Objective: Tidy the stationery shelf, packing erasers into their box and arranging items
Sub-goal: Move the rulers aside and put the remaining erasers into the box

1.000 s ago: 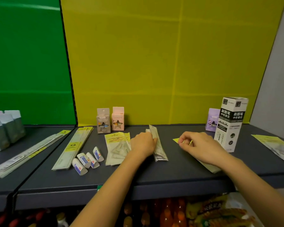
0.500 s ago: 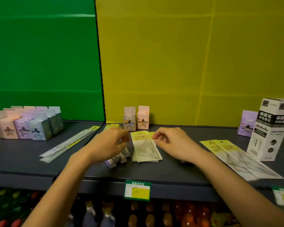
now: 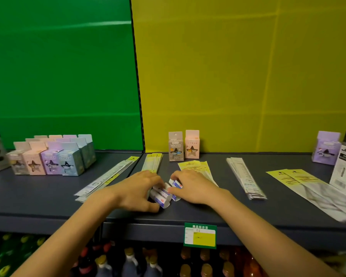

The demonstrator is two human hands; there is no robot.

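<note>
Near the front edge of the dark shelf, a small cluster of white erasers lies between the two hands. The left hand curls its grip round the cluster from the left, with the thumb at the near side. The right hand closes its grip on the erasers from the right, fingertips pinching one. Yellow-topped packets lie just behind them, partly under the right hand.

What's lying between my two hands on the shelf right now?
A cluster of erasers lies between the left hand and the right hand, both curled around them, as the head view shows.
</note>
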